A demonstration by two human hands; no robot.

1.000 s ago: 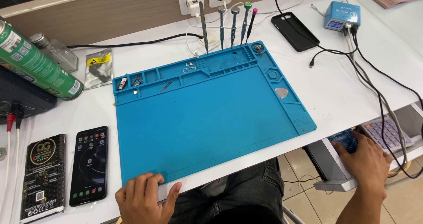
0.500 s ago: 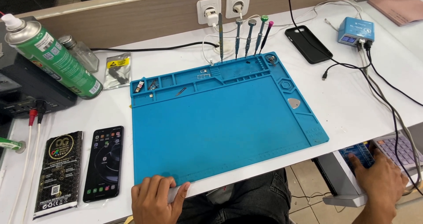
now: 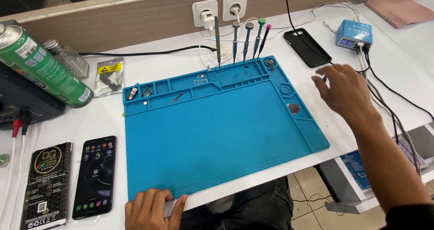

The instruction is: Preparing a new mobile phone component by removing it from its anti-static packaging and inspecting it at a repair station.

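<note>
**Hands at the blue mat, right one reaching out**

Head view: I see my left hand [image 3: 151, 208] lying flat, fingers loosely spread, on the near edge of the blue repair mat [image 3: 217, 135], gripping nothing. My right hand [image 3: 346, 92] hovers open above the white worktop [image 3: 316, 42], just beside the mat's right edge, fingers extended and empty, near a black phone case [image 3: 307, 47] and a cable. Screwdrivers [image 3: 244, 40] stand along the mat's far rim. A lit phone [image 3: 95, 175] and a black box [image 3: 45, 184] lie left of the mat; a green spray can [image 3: 43, 67] is tilted behind them.
</note>
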